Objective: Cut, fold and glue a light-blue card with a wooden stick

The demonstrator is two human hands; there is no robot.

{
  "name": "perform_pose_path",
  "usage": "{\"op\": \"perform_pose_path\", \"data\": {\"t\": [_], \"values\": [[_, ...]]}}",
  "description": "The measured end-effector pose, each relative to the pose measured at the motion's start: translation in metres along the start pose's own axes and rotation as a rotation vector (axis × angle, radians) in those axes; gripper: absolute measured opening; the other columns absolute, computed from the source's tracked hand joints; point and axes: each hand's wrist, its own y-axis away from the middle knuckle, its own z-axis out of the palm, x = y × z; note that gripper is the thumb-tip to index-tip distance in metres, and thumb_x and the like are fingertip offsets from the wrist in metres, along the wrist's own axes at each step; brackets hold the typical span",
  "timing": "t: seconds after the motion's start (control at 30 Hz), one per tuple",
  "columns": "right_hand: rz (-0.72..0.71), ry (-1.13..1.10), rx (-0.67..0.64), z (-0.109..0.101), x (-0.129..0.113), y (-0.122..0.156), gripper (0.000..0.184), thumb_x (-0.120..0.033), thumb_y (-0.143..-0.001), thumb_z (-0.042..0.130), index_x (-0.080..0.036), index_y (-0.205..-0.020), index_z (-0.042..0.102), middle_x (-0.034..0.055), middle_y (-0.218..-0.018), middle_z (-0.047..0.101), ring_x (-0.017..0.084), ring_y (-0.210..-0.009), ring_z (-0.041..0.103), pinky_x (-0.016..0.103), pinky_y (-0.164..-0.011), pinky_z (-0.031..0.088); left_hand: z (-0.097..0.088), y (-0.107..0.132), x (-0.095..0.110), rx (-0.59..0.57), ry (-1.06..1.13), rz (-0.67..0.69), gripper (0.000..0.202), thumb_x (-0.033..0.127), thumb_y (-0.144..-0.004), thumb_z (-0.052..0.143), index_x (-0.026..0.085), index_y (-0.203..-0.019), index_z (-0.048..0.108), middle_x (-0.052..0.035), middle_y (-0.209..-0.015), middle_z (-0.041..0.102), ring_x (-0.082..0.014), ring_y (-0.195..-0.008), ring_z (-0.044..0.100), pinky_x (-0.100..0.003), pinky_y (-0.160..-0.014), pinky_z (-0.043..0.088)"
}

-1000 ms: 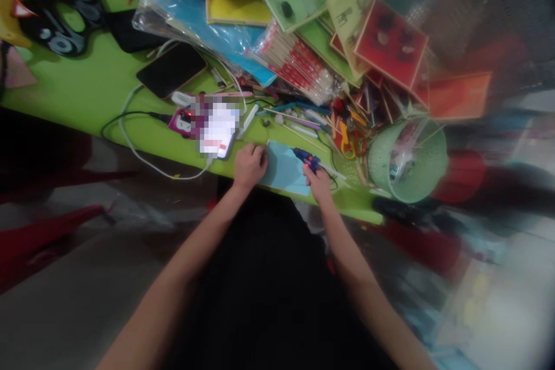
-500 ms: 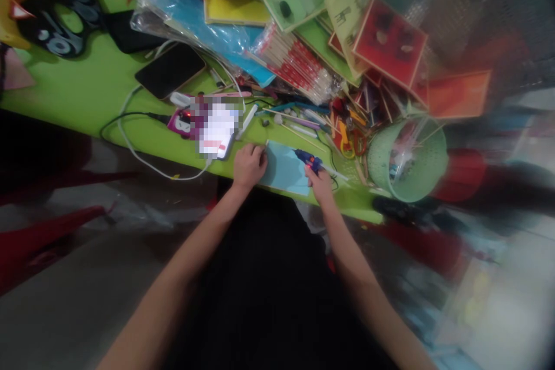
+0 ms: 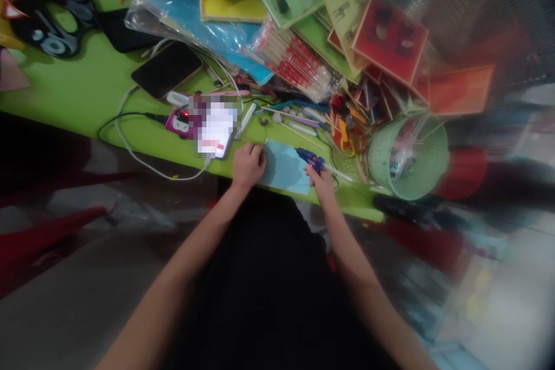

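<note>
A light blue sheet of paper (image 3: 284,170) lies at the near edge of the green table (image 3: 87,98). My left hand (image 3: 248,165) is curled into a fist and presses on the sheet's left edge. My right hand (image 3: 321,182) grips a blue glue gun (image 3: 310,158), whose nozzle rests at the sheet's right side. A white glue stick pokes out behind the gun.
A phone (image 3: 214,127) on a white cable and a dark tablet (image 3: 167,69) lie to the left. Coloured boards, packets of sticks, scissors (image 3: 349,141) and pens pile up behind. A green mesh basket (image 3: 407,159) stands at the right.
The view has shifted slightly. Both hands stay in place on the blue sheet and the glue gun.
</note>
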Motion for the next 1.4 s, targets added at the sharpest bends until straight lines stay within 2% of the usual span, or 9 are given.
{"op": "perform_pose_path", "data": {"t": [0.17, 0.3, 0.5, 0.67, 0.87, 1.13, 1.4], "values": [[-0.005, 0.039, 0.003, 0.002, 0.001, -0.002, 0.051, -0.076, -0.080, 0.059, -0.026, -0.071, 0.060, -0.0029, -0.052, 0.050, 0.022, -0.067, 0.060, 0.032, -0.067, 0.044, 0.000, 0.000, 0.000, -0.011, 0.049, -0.023, 0.024, 0.030, -0.100, 0.049, 0.020, -0.111, 0.068, -0.0156, -0.102, 0.066, -0.0307, -0.097, 0.062, -0.044, -0.084, 0.044], [0.004, 0.059, 0.005, 0.006, -0.003, -0.003, 0.053, -0.079, -0.078, 0.058, -0.026, -0.069, 0.057, -0.0031, -0.051, 0.050, 0.021, -0.062, 0.058, 0.032, -0.065, 0.044, 0.000, 0.000, 0.001, -0.012, 0.065, -0.024, 0.024, 0.030, -0.100, 0.049, 0.020, -0.110, 0.068, -0.0159, -0.103, 0.067, -0.0306, -0.097, 0.061, -0.044, -0.085, 0.044], [0.000, 0.072, 0.006, 0.001, -0.002, -0.002, 0.051, -0.075, -0.080, 0.058, -0.025, -0.070, 0.057, -0.0038, -0.050, 0.051, 0.018, -0.053, 0.052, 0.032, -0.062, 0.042, -0.001, 0.000, 0.000, -0.007, 0.057, -0.019, 0.025, 0.031, -0.101, 0.049, 0.021, -0.114, 0.068, -0.0152, -0.104, 0.067, -0.0302, -0.098, 0.062, -0.043, -0.085, 0.044], [0.018, 0.079, 0.027, -0.003, 0.000, 0.001, 0.051, -0.075, -0.080, 0.058, -0.025, -0.071, 0.060, -0.0030, -0.050, 0.052, 0.019, -0.055, 0.053, 0.032, -0.062, 0.043, 0.000, 0.001, -0.001, 0.022, 0.047, 0.001, 0.025, 0.032, -0.101, 0.050, 0.021, -0.115, 0.068, -0.0139, -0.103, 0.067, -0.0288, -0.097, 0.062, -0.042, -0.084, 0.044], [0.001, 0.048, 0.019, 0.003, 0.002, 0.002, 0.049, -0.072, -0.083, 0.059, -0.026, -0.066, 0.056, -0.0025, -0.052, 0.051, 0.018, -0.057, 0.054, 0.032, -0.064, 0.044, -0.002, 0.001, 0.000, 0.018, 0.026, -0.003, 0.024, 0.032, -0.101, 0.051, 0.021, -0.115, 0.068, -0.0138, -0.101, 0.067, -0.0287, -0.096, 0.063, -0.041, -0.081, 0.044], [0.039, 0.055, 0.047, -0.002, 0.002, 0.006, 0.049, -0.073, -0.082, 0.059, -0.024, -0.073, 0.063, -0.0024, -0.053, 0.053, 0.018, -0.056, 0.054, 0.032, -0.062, 0.042, -0.004, 0.002, -0.001, 0.000, 0.043, -0.012, 0.025, 0.031, -0.101, 0.051, 0.021, -0.117, 0.068, -0.0140, -0.101, 0.067, -0.0290, -0.097, 0.063, -0.042, -0.084, 0.044], [0.068, 0.047, 0.033, -0.002, 0.007, 0.008, 0.050, -0.072, -0.082, 0.060, -0.024, -0.066, 0.056, -0.0023, -0.054, 0.052, 0.017, -0.057, 0.054, 0.032, -0.061, 0.041, -0.004, 0.002, -0.001, -0.012, 0.048, -0.022, 0.026, 0.032, -0.100, 0.052, 0.021, -0.118, 0.068, -0.0146, -0.105, 0.067, -0.0298, -0.101, 0.062, -0.043, -0.086, 0.045]]}}
